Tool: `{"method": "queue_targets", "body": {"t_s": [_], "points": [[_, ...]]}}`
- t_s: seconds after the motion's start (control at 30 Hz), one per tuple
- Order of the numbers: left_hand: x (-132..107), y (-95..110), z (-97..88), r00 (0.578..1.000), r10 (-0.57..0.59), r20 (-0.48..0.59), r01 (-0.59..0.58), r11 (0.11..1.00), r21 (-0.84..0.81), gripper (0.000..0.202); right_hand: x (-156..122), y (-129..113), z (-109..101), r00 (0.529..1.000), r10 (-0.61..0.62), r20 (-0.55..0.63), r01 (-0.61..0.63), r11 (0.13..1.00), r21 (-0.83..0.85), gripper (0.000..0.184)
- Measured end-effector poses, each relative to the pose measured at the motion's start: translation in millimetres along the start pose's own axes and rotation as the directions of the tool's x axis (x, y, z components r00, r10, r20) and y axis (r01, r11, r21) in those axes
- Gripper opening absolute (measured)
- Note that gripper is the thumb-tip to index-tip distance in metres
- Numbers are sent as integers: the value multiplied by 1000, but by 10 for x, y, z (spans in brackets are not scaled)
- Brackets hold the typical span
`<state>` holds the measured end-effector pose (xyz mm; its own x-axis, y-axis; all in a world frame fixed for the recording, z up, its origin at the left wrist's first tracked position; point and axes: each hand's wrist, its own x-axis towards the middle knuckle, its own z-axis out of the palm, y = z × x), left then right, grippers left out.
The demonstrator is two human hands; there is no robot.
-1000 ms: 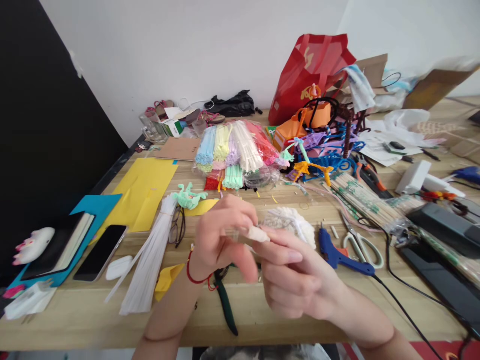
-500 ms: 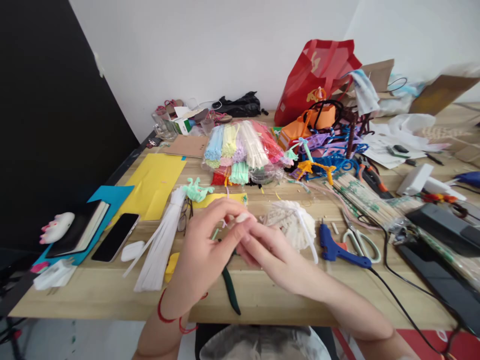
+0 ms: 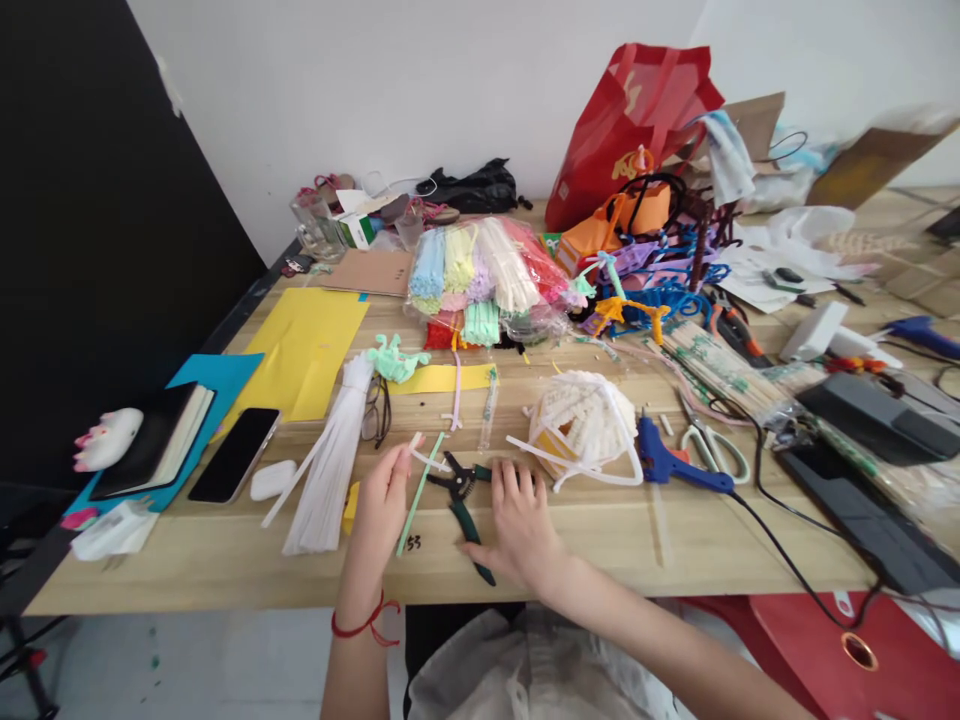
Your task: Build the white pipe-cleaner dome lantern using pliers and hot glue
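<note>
My left hand [image 3: 381, 502] rests low on the wooden table [image 3: 600, 550], its fingertips pinched on a short white pipe-cleaner piece [image 3: 421, 450]. A thin green stick [image 3: 417, 497] lies just right of that hand. My right hand [image 3: 517, 518] lies flat on the table with fingers stretched out, holding nothing, its fingers beside the green-handled pliers [image 3: 463, 497]. The pliers sit between both hands. A white pipe-cleaner ball [image 3: 589, 428] with loose ends lies just beyond my right hand.
A blue glue gun [image 3: 670, 467] with cable and scissors [image 3: 712, 452] lie to the right. A white pipe-cleaner bundle [image 3: 330, 462], glasses [image 3: 375, 412], phone [image 3: 236, 456] and yellow paper [image 3: 307, 345] are left. Bagged coloured pipe cleaners [image 3: 480, 280], skewers [image 3: 720, 372] and a red bag [image 3: 630, 120] stand behind.
Both hands have come apart and dropped to the table. The small white piece they worked on together is now only at my left fingertips. My right hand has opened flat.
</note>
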<state>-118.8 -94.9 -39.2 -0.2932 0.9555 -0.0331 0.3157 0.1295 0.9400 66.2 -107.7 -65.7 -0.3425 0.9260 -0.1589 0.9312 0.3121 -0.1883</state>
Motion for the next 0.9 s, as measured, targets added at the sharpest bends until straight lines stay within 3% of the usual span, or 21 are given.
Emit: {"method": "queue_targets", "body": {"t_s": [0.2, 0.37, 0.47, 0.57, 0.77, 0.9], "points": [[-55, -284, -54, 1000, -15, 12, 15, 999, -31, 41, 30, 7, -65, 1000, -15, 14, 16, 996, -87, 91], [-97, -229, -62, 997, -35, -63, 29, 994, -103, 54, 34, 186, -143, 999, -13, 30, 14, 999, -32, 86], [-128, -132, -31, 990, -62, -126, 40, 984, -172, 44, -7, 291, -195, 1000, -15, 6, 14, 998, 69, 76], [-142, -40, 35, 991, -48, -121, 15, 966, -260, 34, -73, 330, -244, 999, -3, -35, 8, 989, 147, 64], [-94, 25, 247, 992, -44, -114, 0, 931, -366, 36, -182, 349, -281, 999, 15, -41, -3, 959, 284, 56], [-61, -24, 498, 999, 43, -17, -46, 912, -407, 40, -199, 345, -247, 998, -10, -69, 34, 935, 353, 57]]}}
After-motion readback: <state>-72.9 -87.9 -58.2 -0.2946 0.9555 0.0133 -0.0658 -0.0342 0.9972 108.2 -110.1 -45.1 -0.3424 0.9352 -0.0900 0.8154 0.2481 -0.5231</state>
